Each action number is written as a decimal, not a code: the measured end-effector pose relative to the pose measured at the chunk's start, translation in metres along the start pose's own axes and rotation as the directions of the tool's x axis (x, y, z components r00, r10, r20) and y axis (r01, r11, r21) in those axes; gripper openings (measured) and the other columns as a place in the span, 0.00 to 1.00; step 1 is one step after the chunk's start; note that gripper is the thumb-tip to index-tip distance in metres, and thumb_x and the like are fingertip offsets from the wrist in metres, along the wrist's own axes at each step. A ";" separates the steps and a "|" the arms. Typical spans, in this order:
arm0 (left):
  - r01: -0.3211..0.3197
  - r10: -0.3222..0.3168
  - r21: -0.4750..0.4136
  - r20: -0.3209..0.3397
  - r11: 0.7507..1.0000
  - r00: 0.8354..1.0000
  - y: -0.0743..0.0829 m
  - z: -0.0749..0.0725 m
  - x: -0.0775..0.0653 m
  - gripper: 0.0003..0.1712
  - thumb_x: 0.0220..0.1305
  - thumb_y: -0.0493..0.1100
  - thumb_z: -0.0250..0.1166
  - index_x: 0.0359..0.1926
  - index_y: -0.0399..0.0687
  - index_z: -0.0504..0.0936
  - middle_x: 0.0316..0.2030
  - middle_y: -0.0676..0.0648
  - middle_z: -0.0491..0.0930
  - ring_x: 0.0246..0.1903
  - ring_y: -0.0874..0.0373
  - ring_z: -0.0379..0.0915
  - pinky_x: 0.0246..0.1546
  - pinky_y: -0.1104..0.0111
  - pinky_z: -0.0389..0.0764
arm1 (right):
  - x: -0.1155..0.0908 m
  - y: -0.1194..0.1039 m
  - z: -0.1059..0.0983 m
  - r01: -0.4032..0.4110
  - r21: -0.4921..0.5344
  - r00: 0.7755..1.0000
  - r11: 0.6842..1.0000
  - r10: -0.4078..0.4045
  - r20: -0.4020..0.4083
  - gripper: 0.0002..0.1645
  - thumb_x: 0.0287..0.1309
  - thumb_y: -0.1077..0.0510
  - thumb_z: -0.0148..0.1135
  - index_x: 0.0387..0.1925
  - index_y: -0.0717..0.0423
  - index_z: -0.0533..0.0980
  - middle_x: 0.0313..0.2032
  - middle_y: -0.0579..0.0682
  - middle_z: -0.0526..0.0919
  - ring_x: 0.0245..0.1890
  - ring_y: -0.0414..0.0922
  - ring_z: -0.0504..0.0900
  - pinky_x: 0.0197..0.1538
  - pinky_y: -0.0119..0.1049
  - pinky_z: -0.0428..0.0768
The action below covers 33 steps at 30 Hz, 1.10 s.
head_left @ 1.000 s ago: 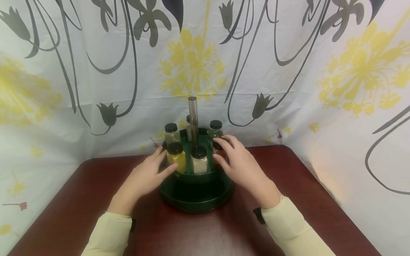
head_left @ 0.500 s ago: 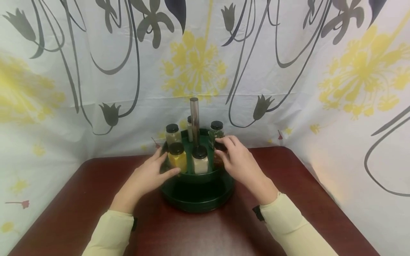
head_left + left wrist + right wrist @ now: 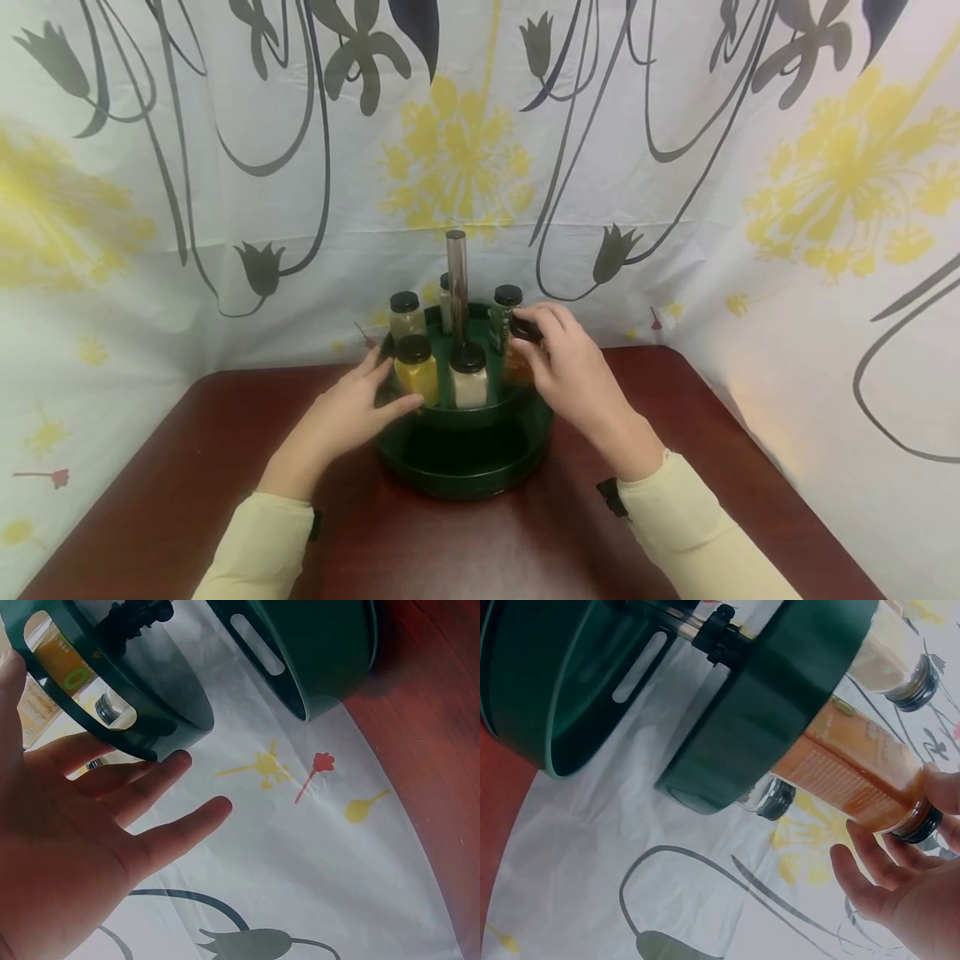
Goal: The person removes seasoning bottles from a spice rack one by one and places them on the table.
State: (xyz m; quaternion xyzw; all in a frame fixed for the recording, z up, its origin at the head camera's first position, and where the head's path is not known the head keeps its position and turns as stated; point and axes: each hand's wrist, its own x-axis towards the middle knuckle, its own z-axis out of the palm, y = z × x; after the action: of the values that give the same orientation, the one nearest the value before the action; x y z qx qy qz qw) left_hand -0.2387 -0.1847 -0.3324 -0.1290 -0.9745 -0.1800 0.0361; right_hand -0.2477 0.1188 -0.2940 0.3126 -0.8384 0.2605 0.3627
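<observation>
A green two-tier spice rack (image 3: pixel 465 454) with a metal post (image 3: pixel 456 275) stands at the middle of the table. Its upper tier (image 3: pixel 780 712) holds several black-capped jars, among them a yellow jar (image 3: pixel 416 375) and a beige jar (image 3: pixel 469 383). My right hand (image 3: pixel 534 335) pinches the cap of an orange spice jar (image 3: pixel 517 365) at the rack's right side. In the right wrist view the orange spice jar (image 3: pixel 851 776) stands partly out of its hole with my right hand (image 3: pixel 900 829) at its cap. My left hand (image 3: pixel 378 387) rests with straight fingers against the upper tier (image 3: pixel 135 697) beside the yellow jar; the left hand (image 3: pixel 112 772) holds nothing.
The dark red table (image 3: pixel 187 467) ends close behind the rack at a flowered white curtain (image 3: pixel 675 167), which also runs along both sides. Two more jars (image 3: pixel 405 312) (image 3: pixel 506 304) stand at the rack's back. Cream sleeves cover both forearms.
My right hand has closed on the orange jar's cap and drawn the jar up a little. The left hand has stayed at the rack's left rim.
</observation>
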 end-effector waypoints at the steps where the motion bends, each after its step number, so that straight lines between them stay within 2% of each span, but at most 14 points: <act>1: -0.001 0.001 -0.001 0.001 1.000 1.000 0.000 0.000 0.000 0.60 0.54 0.83 0.44 0.73 0.42 0.59 0.74 0.37 0.45 0.67 0.37 0.51 0.58 0.39 0.64 | 0.000 -0.001 -0.001 0.004 0.003 1.000 1.000 -0.004 -0.005 0.23 0.61 0.57 0.64 0.57 0.55 0.74 0.53 0.50 0.74 0.49 0.44 0.75 0.44 0.42 0.80; 14: 0.011 -0.011 -0.009 0.006 1.000 1.000 -0.001 0.001 0.000 0.60 0.54 0.83 0.44 0.73 0.42 0.58 0.74 0.38 0.44 0.67 0.37 0.51 0.58 0.39 0.64 | -0.005 -0.011 -0.016 -0.012 0.001 1.000 1.000 0.012 0.022 0.23 0.61 0.56 0.65 0.57 0.54 0.74 0.54 0.47 0.74 0.51 0.41 0.74 0.46 0.41 0.80; 23: 0.006 -0.006 -0.019 -0.005 1.000 1.000 -0.002 0.002 0.000 0.61 0.54 0.83 0.44 0.73 0.42 0.58 0.74 0.38 0.45 0.67 0.37 0.50 0.59 0.39 0.63 | -0.017 -0.019 -0.030 -0.002 -0.006 1.000 1.000 0.002 0.027 0.23 0.59 0.56 0.66 0.56 0.53 0.75 0.52 0.46 0.74 0.47 0.39 0.74 0.43 0.38 0.81; 28: 0.009 -0.009 -0.025 -0.009 1.000 1.000 -0.002 0.002 0.000 0.61 0.54 0.83 0.44 0.73 0.42 0.58 0.74 0.38 0.45 0.68 0.37 0.50 0.59 0.39 0.63 | -0.026 -0.026 -0.038 -0.003 0.004 0.999 1.000 0.003 0.047 0.25 0.59 0.55 0.67 0.57 0.54 0.74 0.52 0.46 0.74 0.42 0.38 0.75 0.40 0.37 0.80; 33: 0.008 -0.009 -0.047 -0.015 0.999 1.000 -0.002 0.004 0.000 0.61 0.54 0.83 0.44 0.73 0.43 0.57 0.74 0.38 0.45 0.68 0.37 0.49 0.59 0.39 0.63 | -0.038 -0.034 -0.044 -0.022 -0.018 0.994 1.000 0.024 0.110 0.27 0.60 0.52 0.65 0.60 0.51 0.72 0.53 0.44 0.73 0.34 0.35 0.73 0.35 0.34 0.78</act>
State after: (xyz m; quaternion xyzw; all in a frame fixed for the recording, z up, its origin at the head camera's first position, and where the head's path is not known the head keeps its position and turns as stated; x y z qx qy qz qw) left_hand -0.2389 -0.1849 -0.3367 -0.1242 -0.9703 -0.2039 0.0399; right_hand -0.1827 0.1381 -0.2897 0.3137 -0.8629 0.2398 0.3155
